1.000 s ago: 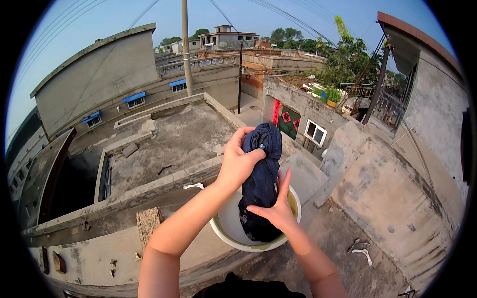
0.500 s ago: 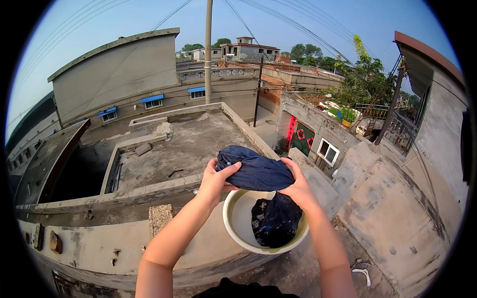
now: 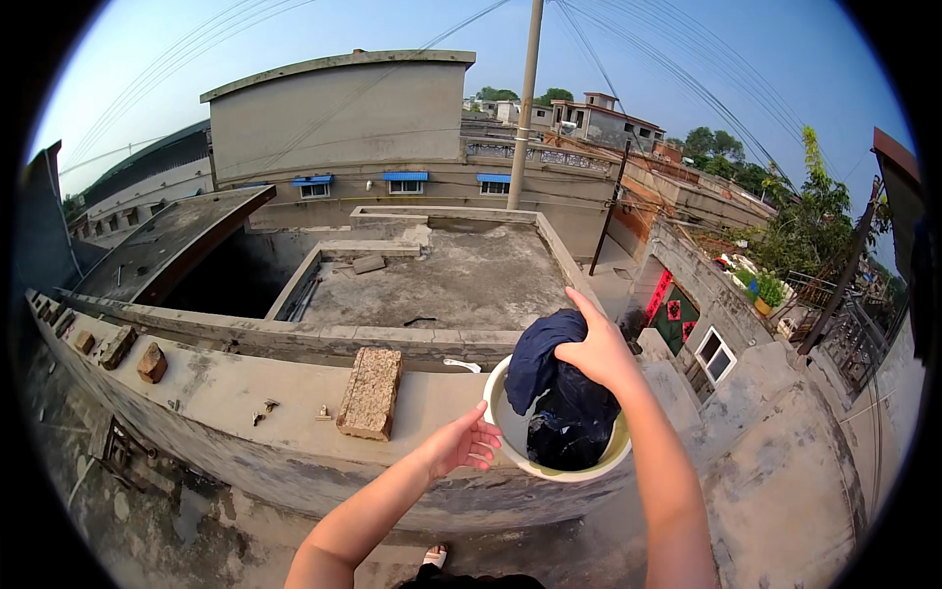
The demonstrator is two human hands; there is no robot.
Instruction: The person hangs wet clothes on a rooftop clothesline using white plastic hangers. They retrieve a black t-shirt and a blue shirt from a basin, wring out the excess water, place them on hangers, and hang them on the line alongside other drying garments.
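Observation:
A bunched navy-blue cloth (image 3: 538, 358) hangs over the basin from my right hand (image 3: 599, 351), whose thumb presses on it while the forefinger sticks up. Below, a wet, darker part of the fabric (image 3: 571, 432) lies in the basin; I cannot tell whether it is the same piece. The round white basin (image 3: 557, 476) rests on the wall top. My left hand (image 3: 461, 442) is empty, its fingers apart, beside the basin's left rim.
A rough speckled block (image 3: 370, 395) lies on the wall top (image 3: 216, 393) left of the basin, with a small white object (image 3: 462, 365) close by. Several brick pieces (image 3: 152, 363) sit farther left. Beyond is a lower flat roof (image 3: 451, 275); a sloped concrete surface (image 3: 775, 432) stands right.
My left hand has let go of the cloth and moved down to the basin's left side. My right hand still holds the cloth, now drooping lower. The view has turned left.

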